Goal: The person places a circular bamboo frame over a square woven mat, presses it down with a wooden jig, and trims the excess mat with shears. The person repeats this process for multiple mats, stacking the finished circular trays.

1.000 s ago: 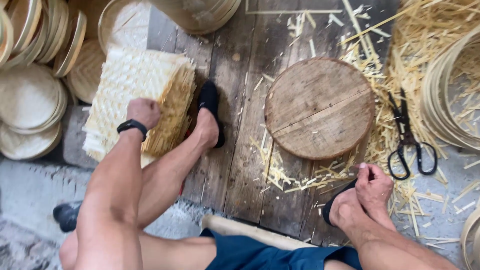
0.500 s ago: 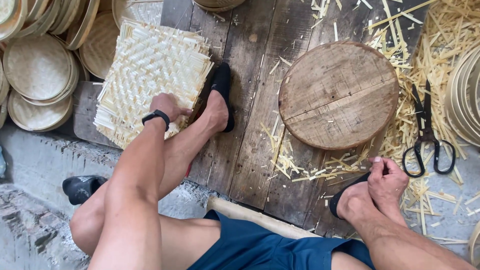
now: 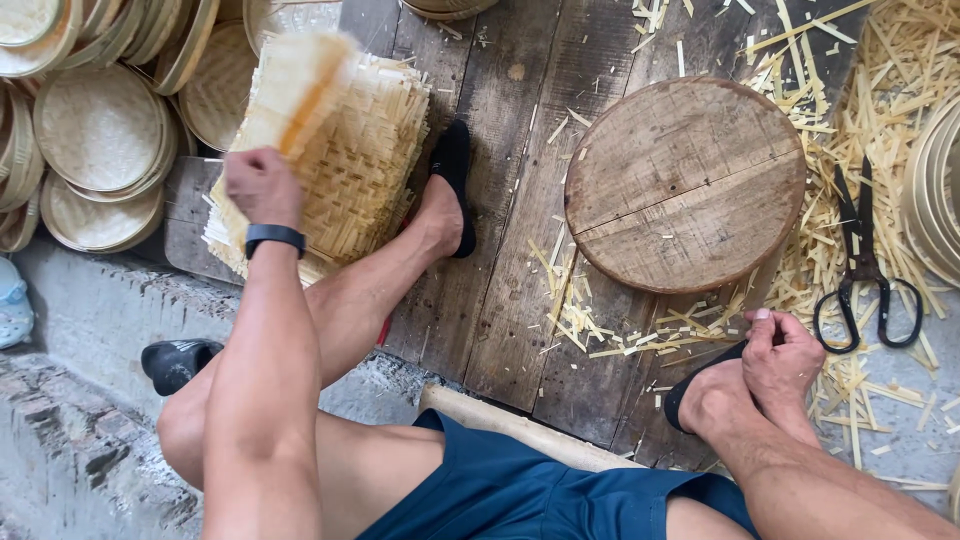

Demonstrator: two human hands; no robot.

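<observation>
One woven bamboo mat [image 3: 300,85] is lifted at its near edge off the stack of mats [image 3: 370,170], tilted up and blurred. From my remote seat I judge the work to be at the pick-up step: a sheet is taken from the pile but nothing lies on the round wooden block [image 3: 685,185], whose top is bare.

Done, as far as I can see: many finished round trays [image 3: 95,130] stacked at the left, more round rims [image 3: 935,190] at the right edge, and a thick litter of bamboo trimmings [image 3: 880,90] around the block. Left: the stack of mats is thick, so I judge plenty of sheets remain.

Left hand [image 3: 262,185], wristband below it, has its fingers closed on the lower edge of the lifted mat; the mat rises up and away from the knuckles, with the fingertips hidden behind it.

Right hand [image 3: 780,355] rests by the right foot [image 3: 715,395], fingers curled loosely. I cannot tell whether they pinch anything. Black scissors [image 3: 865,270] lie just beside that hand on the trimmings, untouched.

Left foot [image 3: 445,205] sits on the plank floor [image 3: 510,150] against the stack.
</observation>
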